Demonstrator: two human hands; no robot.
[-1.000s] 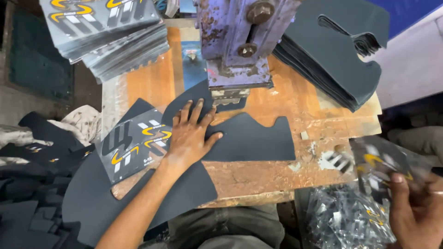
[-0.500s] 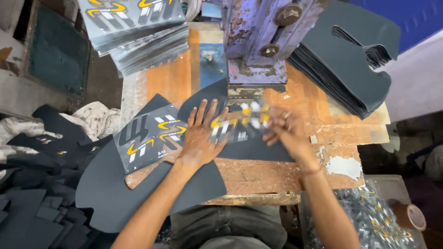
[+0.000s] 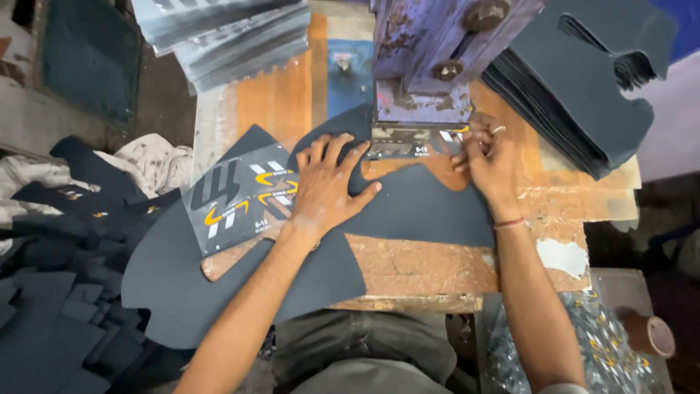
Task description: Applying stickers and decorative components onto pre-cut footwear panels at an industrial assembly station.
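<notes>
Dark grey foam sheet (image 3: 423, 211), cut in a curved shape, lies across the worn wooden surface (image 3: 437, 266) in the head view, its upper edge running under the purple metal press (image 3: 426, 66) at the back. The left hand (image 3: 328, 186) lies flat on this sheet, palm down and fingers spread wide apart, pressing it to the surface and gripping nothing. The right hand (image 3: 488, 157) is at the foot of the press, its fingers bent together on the edge of a printed strip (image 3: 415, 142) with white and yellow marks that sits under the press plate; the fingertips pinch or push the strip, but the exact hold cannot be told.

Just left of the left hand lies a printed grey piece (image 3: 237, 197) with yellow and white stripes, resting on another large dark sheet (image 3: 219, 277) that hangs over the near edge of the surface. A stack of dark cut sheets (image 3: 583, 80) stands at the back right, and a stack of printed pieces (image 3: 233, 33) at the back left. Dark offcuts (image 3: 51, 321) are heaped on the floor at the left. A clear bag of printed strips (image 3: 576, 350) sits at the lower right, with a roll of tape (image 3: 649, 332) beside it.
</notes>
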